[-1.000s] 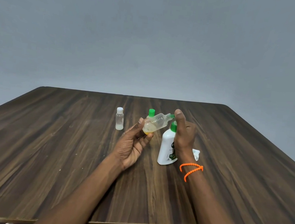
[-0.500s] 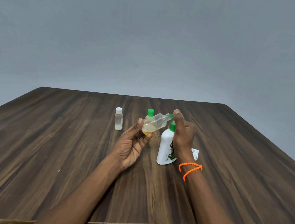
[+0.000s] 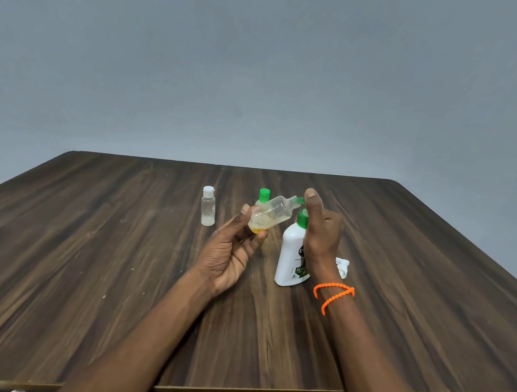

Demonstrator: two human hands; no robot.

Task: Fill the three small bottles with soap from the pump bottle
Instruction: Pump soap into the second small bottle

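Observation:
My left hand grips a small clear bottle, tilted with its open neck against the green nozzle of the pump bottle. A little yellow soap lies in the small bottle's lower end. My right hand rests on top of the white pump bottle, fingers over the green pump head, hiding most of it. A second small bottle with a white cap stands upright to the left. Behind the held one, a third small bottle with a green cap is mostly hidden.
Everything sits on a dark wooden table whose front edge runs close to me. A small white object lies just right of the pump bottle, partly behind my right wrist. A plain grey wall rises behind the table.
Almost nothing has moved. Both hands hold the same pose at the pump, and the small bottle stays tilted at the nozzle.

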